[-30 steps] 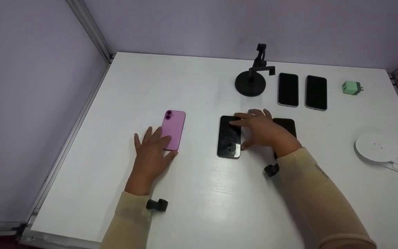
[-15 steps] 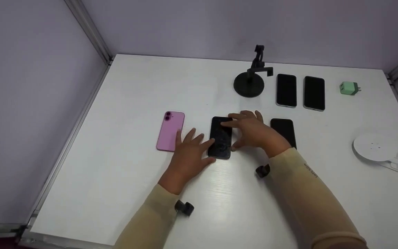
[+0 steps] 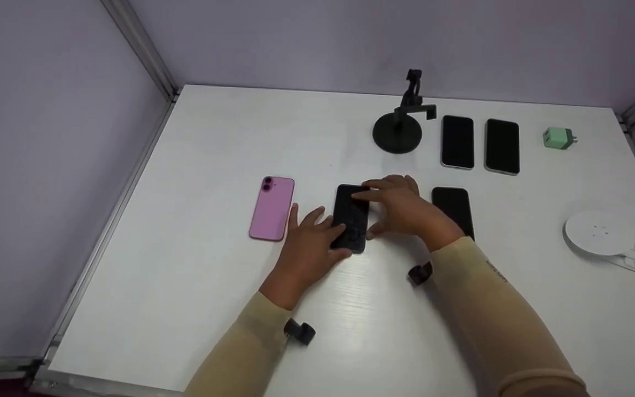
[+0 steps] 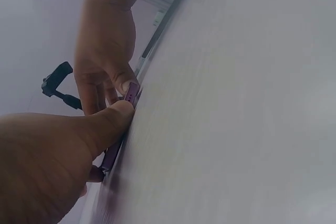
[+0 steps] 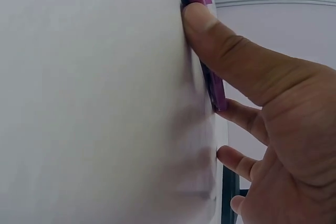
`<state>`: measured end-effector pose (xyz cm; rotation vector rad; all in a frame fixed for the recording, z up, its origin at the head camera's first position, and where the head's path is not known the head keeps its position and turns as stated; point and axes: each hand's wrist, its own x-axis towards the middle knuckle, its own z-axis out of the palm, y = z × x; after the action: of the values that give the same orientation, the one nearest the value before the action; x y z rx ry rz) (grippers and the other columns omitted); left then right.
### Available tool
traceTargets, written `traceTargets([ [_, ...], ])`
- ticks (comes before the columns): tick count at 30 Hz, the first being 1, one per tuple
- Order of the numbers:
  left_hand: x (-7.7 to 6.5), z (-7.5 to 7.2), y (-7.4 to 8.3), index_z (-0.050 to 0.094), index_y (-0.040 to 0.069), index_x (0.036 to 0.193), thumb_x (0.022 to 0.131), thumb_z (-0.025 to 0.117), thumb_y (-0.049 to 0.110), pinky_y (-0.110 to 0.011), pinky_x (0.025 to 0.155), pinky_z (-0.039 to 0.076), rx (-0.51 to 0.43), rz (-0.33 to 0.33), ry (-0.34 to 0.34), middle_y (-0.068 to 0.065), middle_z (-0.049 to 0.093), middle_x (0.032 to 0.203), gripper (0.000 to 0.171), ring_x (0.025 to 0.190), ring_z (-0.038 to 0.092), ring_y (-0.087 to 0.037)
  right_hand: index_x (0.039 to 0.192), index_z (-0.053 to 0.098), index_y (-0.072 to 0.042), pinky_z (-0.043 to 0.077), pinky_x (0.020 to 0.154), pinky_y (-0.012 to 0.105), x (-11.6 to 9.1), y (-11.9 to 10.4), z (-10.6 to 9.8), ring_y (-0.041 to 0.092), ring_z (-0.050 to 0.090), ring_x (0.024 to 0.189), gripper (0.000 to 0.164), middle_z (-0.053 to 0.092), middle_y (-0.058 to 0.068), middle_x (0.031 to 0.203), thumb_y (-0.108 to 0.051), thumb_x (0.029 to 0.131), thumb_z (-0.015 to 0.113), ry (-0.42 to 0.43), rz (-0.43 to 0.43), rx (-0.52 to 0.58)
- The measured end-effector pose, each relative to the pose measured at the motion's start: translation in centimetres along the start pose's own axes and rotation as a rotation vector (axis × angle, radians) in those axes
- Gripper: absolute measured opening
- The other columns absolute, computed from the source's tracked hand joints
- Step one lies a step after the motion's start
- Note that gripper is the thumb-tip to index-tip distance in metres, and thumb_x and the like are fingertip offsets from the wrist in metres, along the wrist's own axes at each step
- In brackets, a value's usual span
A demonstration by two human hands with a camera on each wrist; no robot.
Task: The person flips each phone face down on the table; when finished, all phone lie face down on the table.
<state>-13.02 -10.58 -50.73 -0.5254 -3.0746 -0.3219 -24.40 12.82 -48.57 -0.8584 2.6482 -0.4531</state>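
A phone (image 3: pixel 352 219) lies dark screen up mid-table between both hands; the wrist views show its purple edge (image 5: pixel 218 90). My left hand (image 3: pixel 307 251) holds the phone's lower left corner, thumb along the bottom edge and index finger on the screen's left side. Across from it, my right hand (image 3: pixel 403 209) grips the upper right part, thumb on the right edge, index finger on the glass and another finger at the top edge. Just left of my left hand lies a pink phone (image 3: pixel 272 208), camera side up. Another black-screened phone (image 3: pixel 453 209) lies partly hidden behind the right forearm.
Behind stands a black stand (image 3: pixel 397 132) with a round base and an arm. Two dark-screened phones, a left one (image 3: pixel 457 141) and a right one (image 3: pixel 502 146), lie beside it. Farther right are a green plug adapter (image 3: pixel 558 138) and a white disc (image 3: pixel 596 232) with a flat bracket.
My left hand has left the pink phone and moved right to the dark-screened phone. That phone has shifted slightly left with my right hand.
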Motion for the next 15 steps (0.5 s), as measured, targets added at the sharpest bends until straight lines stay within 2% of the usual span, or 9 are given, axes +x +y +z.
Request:
traceTargets([
  [4, -0.18, -0.15, -0.02, 0.069, 0.021, 0.15, 0.102, 0.066, 0.061, -0.071, 0.133, 0.015, -0.015, 0.008, 0.0, -0.008, 0.067, 0.154, 0.063, 0.159, 0.045, -0.028, 0.158, 0.061, -0.029, 0.016, 0.13, 0.067, 0.09, 0.28, 0.32, 0.046, 0.034, 0.157, 0.09, 0.048, 0.01, 0.17, -0.042, 0.078, 0.1, 0.037, -0.023, 0.008],
  [10, -0.53, -0.38, -0.14, 0.066, 0.019, 0.153, 0.104, 0.064, 0.058, -0.07, 0.134, 0.01, -0.062, -0.006, -0.041, -0.009, 0.063, 0.159, 0.063, 0.162, 0.041, -0.028, 0.154, 0.065, -0.027, 0.018, 0.13, 0.066, 0.15, 0.6, 0.64, 0.047, 0.037, 0.156, 0.089, 0.053, 0.012, 0.165, -0.044, 0.075, 0.101, 0.085, -0.056, 0.047],
  [15, -0.82, -0.42, -0.2, 0.066, 0.018, 0.153, 0.105, 0.063, 0.059, -0.071, 0.133, 0.01, -0.031, 0.002, -0.049, -0.008, 0.064, 0.158, 0.063, 0.162, 0.041, -0.027, 0.149, 0.07, -0.023, 0.022, 0.128, 0.064, 0.23, 0.53, 0.78, 0.043, 0.045, 0.151, 0.083, 0.061, 0.012, 0.156, -0.045, 0.075, 0.1, 0.147, -0.092, 0.08],
])
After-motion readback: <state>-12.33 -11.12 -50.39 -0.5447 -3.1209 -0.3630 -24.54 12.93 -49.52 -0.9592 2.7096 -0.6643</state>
